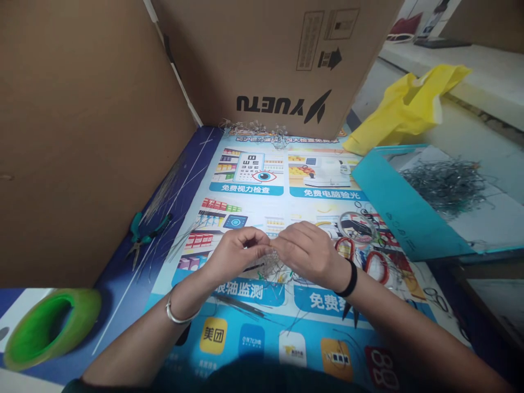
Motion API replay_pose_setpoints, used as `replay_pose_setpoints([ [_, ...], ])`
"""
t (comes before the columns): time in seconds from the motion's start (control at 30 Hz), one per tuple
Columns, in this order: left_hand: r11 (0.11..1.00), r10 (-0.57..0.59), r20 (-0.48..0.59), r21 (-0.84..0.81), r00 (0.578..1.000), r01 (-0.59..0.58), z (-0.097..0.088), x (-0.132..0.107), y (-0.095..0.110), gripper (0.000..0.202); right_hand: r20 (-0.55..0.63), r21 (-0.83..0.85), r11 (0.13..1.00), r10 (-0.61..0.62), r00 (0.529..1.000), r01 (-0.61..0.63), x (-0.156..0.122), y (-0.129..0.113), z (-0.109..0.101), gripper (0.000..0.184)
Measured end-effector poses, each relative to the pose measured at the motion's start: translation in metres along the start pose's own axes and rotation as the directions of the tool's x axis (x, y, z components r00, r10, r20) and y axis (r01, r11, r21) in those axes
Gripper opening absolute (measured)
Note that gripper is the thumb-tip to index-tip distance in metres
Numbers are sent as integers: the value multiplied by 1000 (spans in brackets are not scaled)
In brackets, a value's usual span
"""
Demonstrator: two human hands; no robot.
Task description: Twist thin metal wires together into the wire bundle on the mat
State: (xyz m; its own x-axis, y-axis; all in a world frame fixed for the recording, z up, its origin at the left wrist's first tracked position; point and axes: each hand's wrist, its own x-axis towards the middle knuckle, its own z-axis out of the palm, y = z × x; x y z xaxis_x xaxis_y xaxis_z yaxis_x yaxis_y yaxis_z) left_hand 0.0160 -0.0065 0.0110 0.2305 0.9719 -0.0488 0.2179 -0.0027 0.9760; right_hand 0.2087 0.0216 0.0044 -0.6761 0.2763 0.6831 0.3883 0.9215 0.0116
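My left hand (pixel 237 252) and my right hand (pixel 308 252) meet over the middle of a printed poster mat (pixel 254 191). Both have their fingers pinched together on a small cluster of thin wire and clear beads (pixel 275 263) between them. A silver bangle is on my left wrist and a black band on my right. Loose thin wires (pixel 241 305) lie on the mat just below my hands. Red-handled scissors (pixel 370 261) rest right beside my right wrist.
Teal-handled pliers (pixel 141 232) and long straight wires (pixel 172 185) lie at the left by a cardboard wall (pixel 82 136). A green tape roll (pixel 49 327) sits bottom left. A cardboard box (pixel 278 60) stands behind. A teal tray (pixel 393 202) holds tangled wire (pixel 446 185); a yellow bag (pixel 405 106) lies beyond.
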Motion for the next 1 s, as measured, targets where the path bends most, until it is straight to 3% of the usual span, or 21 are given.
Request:
replay_pose_setpoints([
  [0.13, 977, -36, 21, -209, 999, 40, -3, 2, -4, 17, -60, 170, 968, 198, 978, -186, 2, -1, 1, 8],
  [0.23, 956, -56, 53, -285, 997, 69, -4, 3, -6, 20, -14, 274, 923, 284, 959, -269, 5, -2, -1, 11],
  [0.37, 951, -64, 81, -297, 995, 86, -3, 1, -5, 22, 40, 327, 900, 292, 956, -289, 6, -5, 0, 12],
  [0.63, 958, -58, 101, -274, 993, 84, -1, 0, -2, 21, 25, 328, 906, 275, 961, -268, 2, -8, 10, 7],
  [1.0, 962, -106, 99, -243, 989, 127, -1, -1, 0, 18, 21, 438, 831, 371, 928, -343, 5, -14, 12, 11],
])
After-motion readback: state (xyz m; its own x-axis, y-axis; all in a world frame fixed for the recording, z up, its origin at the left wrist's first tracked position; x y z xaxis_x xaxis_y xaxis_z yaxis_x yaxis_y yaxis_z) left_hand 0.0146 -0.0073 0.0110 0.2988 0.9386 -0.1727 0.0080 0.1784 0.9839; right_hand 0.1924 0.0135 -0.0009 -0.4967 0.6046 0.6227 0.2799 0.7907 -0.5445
